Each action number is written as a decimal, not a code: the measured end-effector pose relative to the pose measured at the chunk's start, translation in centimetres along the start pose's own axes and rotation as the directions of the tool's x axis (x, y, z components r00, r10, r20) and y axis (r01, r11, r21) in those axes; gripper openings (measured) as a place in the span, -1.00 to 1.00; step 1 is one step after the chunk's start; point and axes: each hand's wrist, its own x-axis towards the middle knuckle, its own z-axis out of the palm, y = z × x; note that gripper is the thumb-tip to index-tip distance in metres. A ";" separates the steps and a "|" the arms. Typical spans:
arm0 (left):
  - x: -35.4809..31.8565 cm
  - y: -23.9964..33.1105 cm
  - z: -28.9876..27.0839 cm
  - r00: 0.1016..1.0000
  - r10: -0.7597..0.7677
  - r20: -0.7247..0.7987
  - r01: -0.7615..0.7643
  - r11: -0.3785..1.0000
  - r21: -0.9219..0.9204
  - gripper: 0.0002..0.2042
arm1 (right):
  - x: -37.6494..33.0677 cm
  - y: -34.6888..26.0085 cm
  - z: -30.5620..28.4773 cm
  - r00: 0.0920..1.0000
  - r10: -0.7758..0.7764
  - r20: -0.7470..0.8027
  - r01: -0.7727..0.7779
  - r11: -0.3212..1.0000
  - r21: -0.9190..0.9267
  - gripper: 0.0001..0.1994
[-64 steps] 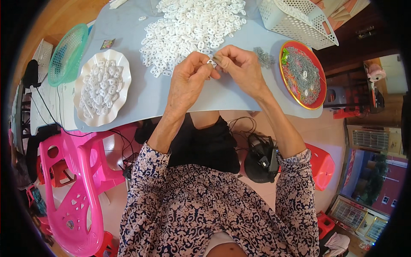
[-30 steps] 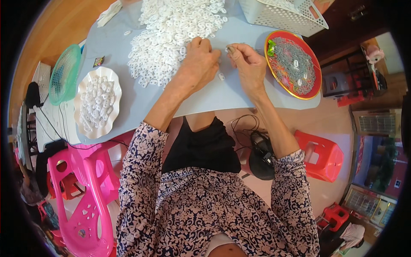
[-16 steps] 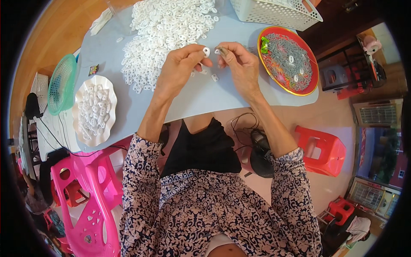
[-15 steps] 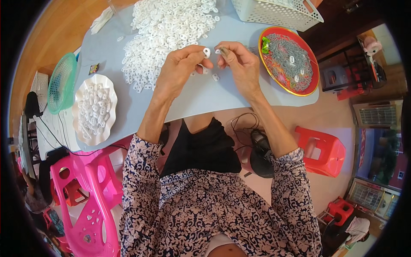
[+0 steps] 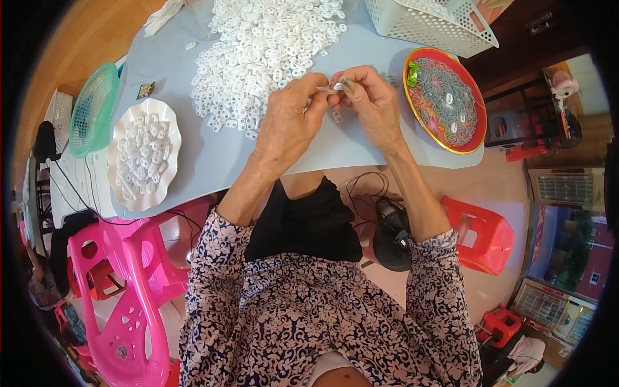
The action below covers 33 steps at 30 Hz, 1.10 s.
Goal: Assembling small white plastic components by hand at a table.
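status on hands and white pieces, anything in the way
Left hand close to right hand; right pinching small white piece. White pile beyond left hand. No obstruction visible.

- Between the fingertips of the left hand (image 5: 293, 122) and right hand (image 5: 377, 113), the small white piece (image 5: 338, 86) is mostly covered; whether one or two are pinched there cannot be told.
- Just below the right fingertips, a loose white piece (image 5: 336, 117) is partly hidden.
- Behind the right knuckles, a grey cluster (image 5: 390, 78) is half covered (its bits too tiny to tell apart).
- Beyond the fingers, the white pile (image 5: 271, 51) is cut off by the upper edge.
- Up and right of them, the perforated basket (image 5: 419, 29) is cut off too.
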 end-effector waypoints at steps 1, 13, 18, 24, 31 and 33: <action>0.0 0.0 0.0 1.000 0.001 0.000 -0.001 1.000 0.000 -0.83 | 0.0 0.0 0.0 1.000 0.000 0.000 0.000 1.000 0.000 -0.84; 0.8 -0.8 -0.4 0.911 -0.315 0.266 0.412 0.706 -0.575 -0.84 | -0.1 0.4 -0.1 0.999 -0.037 -0.039 0.039 0.997 0.069 -0.88; 1.3 -1.3 -0.4 0.896 -0.391 0.213 0.414 0.557 -0.720 -0.85 | -0.2 0.3 0.2 0.995 -0.021 -0.096 0.007 0.989 -0.145 -0.91; 1.6 -1.6 -0.5 0.906 -0.350 0.238 0.406 0.558 -0.723 -0.86 | 0.0 0.6 0.0 0.998 -0.059 -0.028 0.055 0.990 -0.129 -0.89; 1.9 -1.5 -0.7 0.902 -0.330 0.279 0.430 0.631 -0.646 -0.86 | -0.1 0.5 0.2 0.998 -0.053 -0.032 0.047 0.988 -0.144 -0.84; 1.9 -1.6 -0.5 0.925 -0.304 0.228 0.373 0.613 -0.697 -0.87 | -0.1 0.4 0.2 0.998 -0.052 -0.017 0.049 0.987 -0.154 -0.81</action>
